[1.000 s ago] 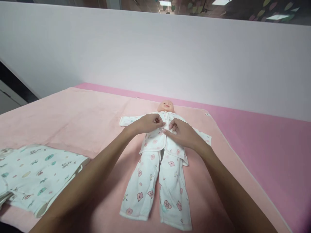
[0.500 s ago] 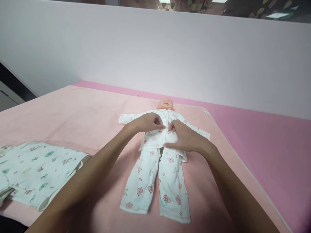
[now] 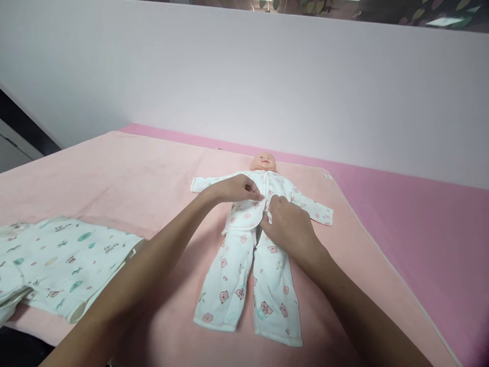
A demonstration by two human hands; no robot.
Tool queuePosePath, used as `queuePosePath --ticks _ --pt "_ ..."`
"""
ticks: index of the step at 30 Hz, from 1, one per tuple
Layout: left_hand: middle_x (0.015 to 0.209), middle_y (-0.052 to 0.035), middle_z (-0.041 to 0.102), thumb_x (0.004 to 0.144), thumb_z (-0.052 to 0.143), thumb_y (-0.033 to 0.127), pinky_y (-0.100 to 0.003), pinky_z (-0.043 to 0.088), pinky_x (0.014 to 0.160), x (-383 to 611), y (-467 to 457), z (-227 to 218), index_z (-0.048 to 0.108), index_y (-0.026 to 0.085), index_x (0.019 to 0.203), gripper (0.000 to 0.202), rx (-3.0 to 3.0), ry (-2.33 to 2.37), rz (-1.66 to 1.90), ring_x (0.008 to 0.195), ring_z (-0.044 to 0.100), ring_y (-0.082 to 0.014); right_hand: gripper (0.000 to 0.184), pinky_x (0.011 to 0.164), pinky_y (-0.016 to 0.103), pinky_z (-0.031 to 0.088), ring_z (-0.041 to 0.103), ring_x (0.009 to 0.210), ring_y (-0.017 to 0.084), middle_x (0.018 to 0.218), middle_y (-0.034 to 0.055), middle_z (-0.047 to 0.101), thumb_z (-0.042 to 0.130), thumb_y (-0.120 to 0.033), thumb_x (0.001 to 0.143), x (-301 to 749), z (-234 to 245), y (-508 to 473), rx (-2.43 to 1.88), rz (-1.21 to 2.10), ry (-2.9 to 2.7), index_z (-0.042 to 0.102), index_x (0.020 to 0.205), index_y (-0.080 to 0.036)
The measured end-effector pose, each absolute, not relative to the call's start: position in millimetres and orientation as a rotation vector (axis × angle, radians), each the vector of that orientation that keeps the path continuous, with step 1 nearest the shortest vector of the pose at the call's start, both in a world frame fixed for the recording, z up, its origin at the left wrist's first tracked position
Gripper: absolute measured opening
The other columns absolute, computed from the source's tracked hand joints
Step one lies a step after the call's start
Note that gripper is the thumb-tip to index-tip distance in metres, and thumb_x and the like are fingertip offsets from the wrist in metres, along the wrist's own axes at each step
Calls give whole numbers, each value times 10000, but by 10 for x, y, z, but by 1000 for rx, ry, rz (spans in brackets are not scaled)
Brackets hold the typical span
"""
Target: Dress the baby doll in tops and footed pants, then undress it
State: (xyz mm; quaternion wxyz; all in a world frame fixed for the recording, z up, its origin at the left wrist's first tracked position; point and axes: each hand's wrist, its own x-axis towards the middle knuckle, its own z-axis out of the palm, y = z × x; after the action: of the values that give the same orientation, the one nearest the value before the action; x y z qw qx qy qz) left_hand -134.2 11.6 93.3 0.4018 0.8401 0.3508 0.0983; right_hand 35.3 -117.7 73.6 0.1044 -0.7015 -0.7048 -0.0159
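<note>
A baby doll (image 3: 263, 162) lies on its back, its head toward the wall, dressed in a white long-sleeved baby top (image 3: 244, 216) and matching trousers (image 3: 225, 285) with pink animal prints. With thumb and fingers pinched, my left hand (image 3: 242, 188) grips the top's front edge near the chest middle. My right hand (image 3: 288, 221) is closed on the other front edge, lower down and a little to the right. Between the hands the front edges stand slightly apart toward the hem. My right hand covers part of the top's lower right side.
The doll lies on a pale pink blanket (image 3: 164, 168) over a darker pink surface (image 3: 412, 219). At the left lies a white printed baby garment (image 3: 69, 260), partly behind my left forearm. A white wall (image 3: 244, 76) rises behind.
My right hand has closed its spread thumb and fingers onto the top's right front edge and turned, pulling the cloth. My left hand keeps its pinch. The view has shifted slightly.
</note>
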Motion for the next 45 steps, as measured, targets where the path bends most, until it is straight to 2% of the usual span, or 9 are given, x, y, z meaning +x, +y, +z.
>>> queuePosePath --ticks 5,12,21,24,28,31,34,39,45 --pt "694 -8 434 791 774 591 -332 228 596 -1373 166 925 553 217 663 453 2066 834 250 617 369 -142 149 573 358 268 490 565 202 718 57 604 531 -285 991 447 792 -1101 -2076 51 -1991 448 873 -246" --pt "740 -33 589 788 771 547 -331 318 618 -1379 180 925 703 234 760 322 2056 853 279 685 505 -177 227 585 353 296 511 618 204 765 32 640 568 -375 957 595 862 -1105 -1936 186 -2132 437 818 -251" --pt "752 -34 608 804 765 516 -333 342 635 -1392 179 926 690 228 737 305 2050 832 273 699 525 -179 348 543 354 267 367 571 170 658 -10 424 521 -368 970 625 1064 -1159 -1915 351 -1931 279 755 -242" --pt "776 -36 626 811 743 470 -331 345 636 -1387 168 926 717 232 773 243 2052 824 279 705 529 -179 276 570 347 312 409 625 174 716 -13 474 538 -333 947 561 973 -1125 -1813 394 -1966 339 776 -246" --pt "779 -35 646 812 700 414 -334 360 647 -1380 161 921 761 241 820 184 2069 795 289 708 541 -182 126 655 346 416 555 734 190 875 3 650 573 -359 955 581 907 -1079 -1673 550 -2005 554 880 -259" --pt "850 -39 678 826 683 428 -327 369 666 -1380 168 902 775 241 860 210 2067 781 282 752 546 -182 180 730 352 476 639 853 210 1000 18 727 579 -432 991 720 958 -1047 -1613 733 -1984 669 972 -277" --pt "918 -38 686 843 675 440 -314 371 682 -1379 175 883 773 234 881 231 2050 771 282 792 536 -176 185 777 358 501 662 904 213 1057 23 752 604 -438 987 863 962 -999 -1595 770 -1931 700 1020 -283" --pt "880 -43 669 840 683 466 -312 338 662 -1370 186 869 771 215 868 267 2048 790 252 762 508 -170 183 770 359 515 648 828 196 1053 31 767 701 -421 924 893 808 -910 -1534 626 -1884 719 1026 -270" --pt "1021 -48 743 822 706 495 -305 388 731 -1363 187 862 822 226 964 325 2018 823 273 883 583 -198 135 766 362 544 687 799 197 963 15 795 784 -379 885 830 747 -882 -1465 532 -1823 778 959 -267"
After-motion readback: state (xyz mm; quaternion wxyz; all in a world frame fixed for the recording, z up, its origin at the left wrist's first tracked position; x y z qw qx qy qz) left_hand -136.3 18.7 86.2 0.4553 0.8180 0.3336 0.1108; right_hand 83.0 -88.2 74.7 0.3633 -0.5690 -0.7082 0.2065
